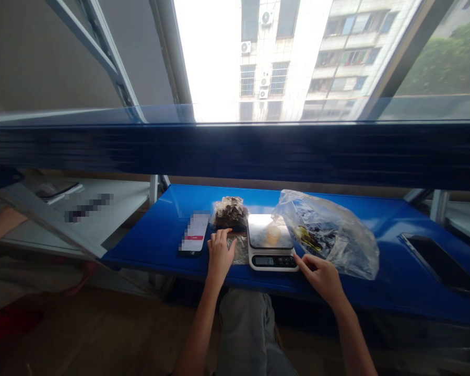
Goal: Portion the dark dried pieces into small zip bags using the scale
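On the blue shelf, a white kitchen scale [273, 261] stands in front of me, its small display lit. A small yellowish round item [273, 235] sits on its shiny weighing plate. My right hand [321, 274] touches the scale's front right corner with an outstretched finger, the other fingers curled and holding nothing. To the left of the scale, my left hand [220, 253] rests with its fingers extended on or beside a flat clear plastic packet [241, 248]. Just behind that hand is a crinkled clear bag with dark contents [231, 213]. I cannot make out what these contents are.
A phone with a lit screen [196, 235] lies left of my left hand. Right of the scale is a large clear plastic bag [348, 243] with dark and yellow packaging inside. A dark phone [441, 263] lies far right. Another person's arm [2, 227] shows at left.
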Demonstrator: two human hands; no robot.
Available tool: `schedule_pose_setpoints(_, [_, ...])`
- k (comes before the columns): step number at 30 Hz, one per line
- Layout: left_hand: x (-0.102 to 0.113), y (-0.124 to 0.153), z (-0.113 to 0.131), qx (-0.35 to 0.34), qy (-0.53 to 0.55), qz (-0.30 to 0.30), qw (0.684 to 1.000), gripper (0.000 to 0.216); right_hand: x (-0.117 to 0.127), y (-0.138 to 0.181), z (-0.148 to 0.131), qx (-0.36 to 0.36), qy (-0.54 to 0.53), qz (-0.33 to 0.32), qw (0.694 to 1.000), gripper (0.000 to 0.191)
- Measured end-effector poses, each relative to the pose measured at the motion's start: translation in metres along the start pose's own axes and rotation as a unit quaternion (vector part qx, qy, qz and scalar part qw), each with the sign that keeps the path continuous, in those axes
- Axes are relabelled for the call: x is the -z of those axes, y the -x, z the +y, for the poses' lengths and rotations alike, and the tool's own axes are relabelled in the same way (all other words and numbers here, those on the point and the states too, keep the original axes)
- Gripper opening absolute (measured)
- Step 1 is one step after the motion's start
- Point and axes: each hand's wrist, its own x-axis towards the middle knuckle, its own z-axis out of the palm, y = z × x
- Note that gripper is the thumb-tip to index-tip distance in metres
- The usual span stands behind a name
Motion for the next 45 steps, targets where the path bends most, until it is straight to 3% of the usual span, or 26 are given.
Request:
schedule_pose_setpoints(12, [0.004, 0.000, -0.003, -0.005, -0.042, 0.052, 0.998, 0.024, -0.004, -0.001, -0.005, -0.002, -0.005, 0.002, 1.000, 0.053])
schedule_pose_setpoints(19, [0.004, 0.003, 0.003, 0.080, -0.136, 0.105, 0.982, 0.034, -0.004, -0.001, -0.011, 0.000, -0.024, 0.003, 1.000, 0.052])
schedule_pose_setpoints(32, [0.005, -0.003, -0.014, 0.045, -0.005, 0.027, 0.999, 0.012, -0.005, 0.000, -0.014, -0.008, -0.023, -0.005, 1.000, 0.050])
schedule_pose_setpoints(45, [0.007, -0.004, -0.015, 0.032, 0.213, 0.030, 0.976, 0.029, -0.003, 0.000, -0.010, -0.015, -0.010, -0.015, 1.000, 0.050])
